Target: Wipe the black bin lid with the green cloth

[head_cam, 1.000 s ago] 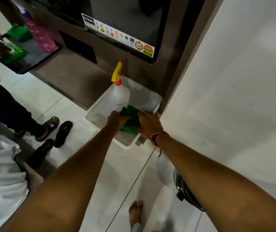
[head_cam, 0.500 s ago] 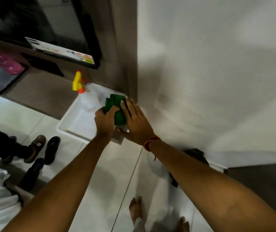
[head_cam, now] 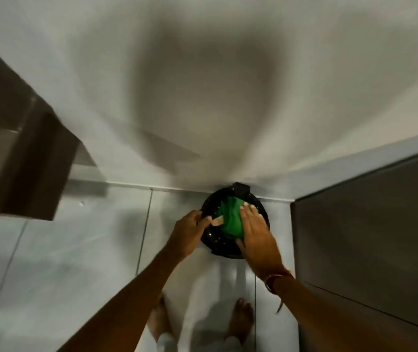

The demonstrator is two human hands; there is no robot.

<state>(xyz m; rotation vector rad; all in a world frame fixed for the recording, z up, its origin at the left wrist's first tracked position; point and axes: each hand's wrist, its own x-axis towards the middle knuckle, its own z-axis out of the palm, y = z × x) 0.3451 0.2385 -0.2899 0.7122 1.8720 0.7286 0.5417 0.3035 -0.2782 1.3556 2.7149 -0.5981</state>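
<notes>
The round black bin lid sits low on the floor against the white wall, its hinge at the far side. A crumpled green cloth lies on the middle of the lid. My right hand lies flat on the cloth's right side, fingers stretched and pressing it down. My left hand grips the lid's left rim, with a plaster on one finger touching the cloth's edge. The bin body under the lid is hidden.
A dark cabinet panel stands close on the right of the bin. Brown furniture is at the left. My bare feet stand on the pale tiled floor just in front of the bin.
Both hands carried the green cloth from the white tray with the spray bottle over to the bin lid. The view swung right and down, so tray and bottle are out of sight.
</notes>
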